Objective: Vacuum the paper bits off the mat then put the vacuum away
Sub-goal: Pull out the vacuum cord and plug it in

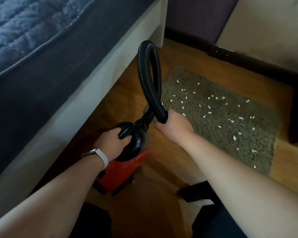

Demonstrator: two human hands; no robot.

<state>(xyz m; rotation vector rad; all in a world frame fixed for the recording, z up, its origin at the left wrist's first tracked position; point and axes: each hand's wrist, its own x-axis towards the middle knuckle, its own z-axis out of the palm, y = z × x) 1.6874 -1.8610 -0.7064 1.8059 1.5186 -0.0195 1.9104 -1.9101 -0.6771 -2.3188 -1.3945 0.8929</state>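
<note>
Barely begun: bits [234, 138] strewn across mat [204, 140], centre right. Clasping vacuum handle [125, 133] in left grip [113, 143], hose end [162, 115] in right grip [174, 127]. Vacuuming, stowing yet to come.

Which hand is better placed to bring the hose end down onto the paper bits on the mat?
Right. The right hand grips the free end of the hose at the near edge of the mat, beside the paper bits. The left hand holds the vacuum by its handle, beside the bed.
</note>
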